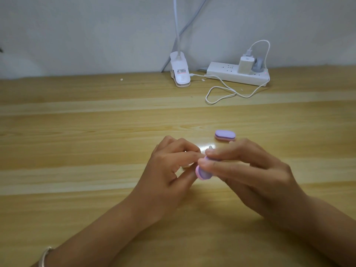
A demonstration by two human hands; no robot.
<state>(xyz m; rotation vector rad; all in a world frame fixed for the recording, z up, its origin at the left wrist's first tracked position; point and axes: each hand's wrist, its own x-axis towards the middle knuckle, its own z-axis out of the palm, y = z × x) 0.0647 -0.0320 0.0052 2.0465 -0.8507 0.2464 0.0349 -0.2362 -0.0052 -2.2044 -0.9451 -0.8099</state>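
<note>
Over the middle of the wooden table [96, 132], my right hand [248, 170] pinches a small pink and purple oval buffer block [202, 173] between thumb and fingers. The fingertips of my left hand [169, 170] are curled and meet the block's upper end; the exact contact is blurred. A second pink and purple oval block [225, 135] lies flat on the table just beyond my right hand, untouched.
At the back stand a white clip lamp base [180, 74] with its gooseneck rising up, and a white power strip [237, 75] with a charger plugged in. A white cable [221, 93] loops on the table in front of them. A bracelet [44, 257] circles my left wrist.
</note>
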